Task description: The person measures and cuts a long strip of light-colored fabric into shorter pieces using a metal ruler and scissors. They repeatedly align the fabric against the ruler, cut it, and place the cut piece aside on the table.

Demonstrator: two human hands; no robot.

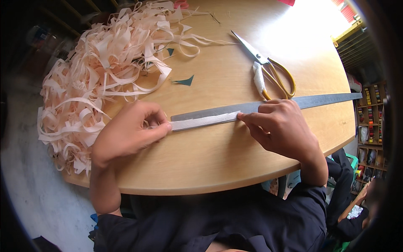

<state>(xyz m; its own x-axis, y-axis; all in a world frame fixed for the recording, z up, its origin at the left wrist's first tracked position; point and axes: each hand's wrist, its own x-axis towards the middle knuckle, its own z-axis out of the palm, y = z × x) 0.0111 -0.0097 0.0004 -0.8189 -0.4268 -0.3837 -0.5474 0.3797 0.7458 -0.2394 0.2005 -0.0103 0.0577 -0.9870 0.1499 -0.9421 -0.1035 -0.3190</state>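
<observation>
A pale strip of fabric [205,121] is stretched along the near edge of a long metal ruler [325,99] that lies across the table. My left hand [134,130] pinches the strip's left end between thumb and forefinger, just by the ruler's end. At the strip's other end, my right hand [279,126] grips it with thumb and forefinger, over the ruler. Beyond my right hand lie scissors [268,67] with yellowish handles, one of them wrapped in white, their blades slightly apart and pointing away to the left.
A big heap of peach fabric strips [113,54] covers the table's left side. Small dark green scraps [184,80] lie near it. The wooden table [201,168] has a curved near edge. Shelves of thread spools [371,109] stand at far right; another person's arm [359,199] shows at lower right.
</observation>
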